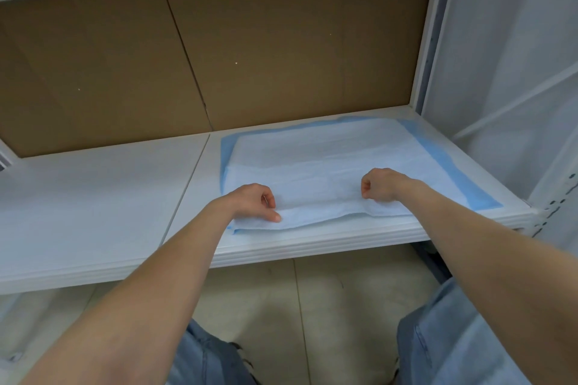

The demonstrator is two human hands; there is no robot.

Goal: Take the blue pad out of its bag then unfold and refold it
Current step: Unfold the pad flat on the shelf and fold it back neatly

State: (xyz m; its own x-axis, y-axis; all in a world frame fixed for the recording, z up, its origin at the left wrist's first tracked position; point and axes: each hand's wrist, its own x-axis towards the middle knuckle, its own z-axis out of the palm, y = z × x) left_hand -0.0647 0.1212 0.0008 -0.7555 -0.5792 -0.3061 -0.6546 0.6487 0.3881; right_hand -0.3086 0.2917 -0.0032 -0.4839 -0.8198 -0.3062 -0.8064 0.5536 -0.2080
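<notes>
The blue pad (325,162) lies spread on the right half of the white shelf (93,203), its pale quilted face up and a blue border showing at the left, back and right. Its near part is folded over into a doubled layer. My left hand (255,201) pinches the near left edge of that folded layer with curled fingers. At the near right edge, my right hand (380,184) grips the same layer, fingers curled round it. No bag is in view.
Brown cardboard (219,50) backs the shelf. A white upright post (438,25) stands at the shelf's right end, with a white panel beyond it. Another shelf runs overhead. Below the shelf's front edge are the tiled floor (312,306) and my jeans.
</notes>
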